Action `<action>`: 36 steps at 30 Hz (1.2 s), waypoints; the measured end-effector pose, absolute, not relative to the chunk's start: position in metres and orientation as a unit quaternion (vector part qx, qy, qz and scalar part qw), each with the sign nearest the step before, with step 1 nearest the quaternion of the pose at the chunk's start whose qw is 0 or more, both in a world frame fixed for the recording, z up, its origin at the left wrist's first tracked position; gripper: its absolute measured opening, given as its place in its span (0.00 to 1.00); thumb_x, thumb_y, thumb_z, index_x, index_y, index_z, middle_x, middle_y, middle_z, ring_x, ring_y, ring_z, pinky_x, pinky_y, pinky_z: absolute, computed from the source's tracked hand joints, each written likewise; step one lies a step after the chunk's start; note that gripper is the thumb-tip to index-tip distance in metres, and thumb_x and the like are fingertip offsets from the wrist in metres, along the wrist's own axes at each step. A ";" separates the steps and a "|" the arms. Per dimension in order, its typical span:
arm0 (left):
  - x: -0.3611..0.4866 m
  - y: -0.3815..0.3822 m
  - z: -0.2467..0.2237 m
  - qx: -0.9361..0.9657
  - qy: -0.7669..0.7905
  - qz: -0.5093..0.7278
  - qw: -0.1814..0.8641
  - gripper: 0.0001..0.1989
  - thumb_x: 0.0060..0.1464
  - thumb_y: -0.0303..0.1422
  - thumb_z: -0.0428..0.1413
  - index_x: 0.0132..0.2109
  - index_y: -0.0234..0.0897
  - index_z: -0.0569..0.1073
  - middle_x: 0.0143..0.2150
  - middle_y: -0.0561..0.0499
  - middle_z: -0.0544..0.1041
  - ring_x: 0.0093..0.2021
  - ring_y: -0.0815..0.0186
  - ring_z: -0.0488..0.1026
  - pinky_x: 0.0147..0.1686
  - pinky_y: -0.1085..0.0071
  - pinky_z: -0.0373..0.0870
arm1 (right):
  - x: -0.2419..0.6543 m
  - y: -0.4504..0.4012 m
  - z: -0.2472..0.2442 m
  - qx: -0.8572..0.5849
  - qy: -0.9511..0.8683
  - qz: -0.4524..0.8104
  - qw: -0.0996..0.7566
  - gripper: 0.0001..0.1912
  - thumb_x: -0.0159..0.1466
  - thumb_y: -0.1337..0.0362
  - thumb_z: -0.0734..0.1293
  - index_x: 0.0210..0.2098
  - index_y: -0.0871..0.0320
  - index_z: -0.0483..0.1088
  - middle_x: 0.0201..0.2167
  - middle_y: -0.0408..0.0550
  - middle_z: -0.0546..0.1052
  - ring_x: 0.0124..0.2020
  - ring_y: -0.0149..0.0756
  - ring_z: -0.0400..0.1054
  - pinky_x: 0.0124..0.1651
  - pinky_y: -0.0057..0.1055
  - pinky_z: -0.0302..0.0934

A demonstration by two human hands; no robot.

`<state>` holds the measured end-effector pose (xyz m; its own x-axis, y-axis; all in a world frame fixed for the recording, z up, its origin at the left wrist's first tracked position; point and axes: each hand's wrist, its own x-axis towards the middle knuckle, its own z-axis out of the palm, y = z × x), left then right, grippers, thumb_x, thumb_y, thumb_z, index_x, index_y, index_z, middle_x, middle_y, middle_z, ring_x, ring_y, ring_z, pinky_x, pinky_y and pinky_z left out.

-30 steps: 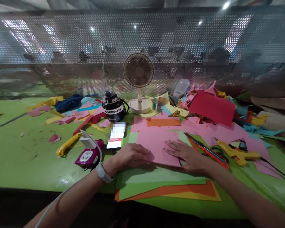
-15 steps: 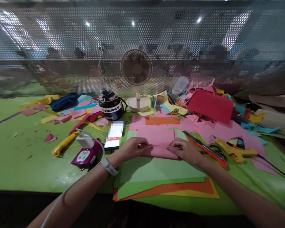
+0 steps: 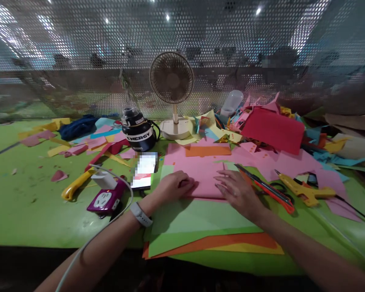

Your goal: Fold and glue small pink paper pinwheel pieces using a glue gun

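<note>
A folded sheet of pink paper [image 3: 203,178] lies in the middle of the table, on top of a stack of pale green paper [image 3: 200,217]. My left hand [image 3: 177,187], with a grey band on its wrist, is curled closed on the left part of the pink sheet and holds it down. On the right part rests my right hand [image 3: 240,194], its fingers stretched out and apart over the surface. A strip of orange paper [image 3: 208,151] lies just beyond the pink sheet.
Right of the stack lie a red utility knife [image 3: 273,194], scissors and a yellow glue gun [image 3: 307,192]. To the left are a phone [image 3: 144,174], a purple power adapter [image 3: 106,200] and a yellow handle [image 3: 77,184]. A bottle [image 3: 138,132], fan [image 3: 173,81] and paper scraps stand behind.
My right hand has unbent its fingers and flattened onto the pink paper. My left hand has curled further over its left part. The view has shifted slightly.
</note>
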<state>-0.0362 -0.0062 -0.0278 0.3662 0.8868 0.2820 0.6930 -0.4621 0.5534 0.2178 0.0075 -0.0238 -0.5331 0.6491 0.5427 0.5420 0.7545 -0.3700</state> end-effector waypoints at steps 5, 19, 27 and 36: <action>-0.035 -0.006 -0.027 0.806 0.489 0.283 0.178 0.14 0.59 0.37 0.52 0.26 0.37 0.66 0.24 0.53 0.68 0.25 0.69 0.63 0.26 0.72 0.59 | 0.217 -0.008 -0.018 -0.202 -0.942 -0.001 0.267 0.15 0.67 0.64 0.61 0.51 0.59 0.71 0.53 0.56 0.74 0.55 0.44 0.67 0.54 0.43 0.64; -0.036 -0.004 -0.033 0.782 0.514 0.291 0.200 0.09 0.58 0.36 0.53 0.32 0.37 0.71 0.29 0.50 0.75 0.29 0.66 0.70 0.28 0.71 0.65 | 0.215 -0.006 -0.024 -0.208 -0.953 0.050 0.213 0.21 0.68 0.59 0.60 0.56 0.60 0.69 0.53 0.59 0.75 0.53 0.47 0.69 0.53 0.46 0.66; -0.034 -0.021 -0.025 0.800 0.527 0.284 0.031 0.13 0.63 0.32 0.47 0.51 0.38 0.71 0.47 0.43 0.77 0.45 0.59 0.74 0.42 0.62 0.71 | 0.214 -0.005 -0.029 -0.222 -0.952 0.033 0.207 0.20 0.68 0.58 0.60 0.54 0.62 0.71 0.51 0.60 0.75 0.52 0.49 0.70 0.52 0.48 0.67; -0.024 -0.043 -0.027 0.922 0.371 0.095 0.059 0.40 0.60 0.53 0.45 0.70 0.37 0.43 0.70 0.41 0.52 0.69 0.53 0.47 0.66 0.50 0.37 | 0.213 -0.007 -0.030 -0.244 -0.947 0.024 0.207 0.21 0.67 0.58 0.61 0.56 0.61 0.68 0.55 0.60 0.72 0.58 0.48 0.65 0.57 0.50 0.63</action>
<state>-0.0243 -0.0435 -0.0269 0.7069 0.6949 0.1324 0.6724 -0.7182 0.1791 0.2134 -0.0069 -0.0298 -0.7951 0.4729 0.3797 0.4531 0.8794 -0.1463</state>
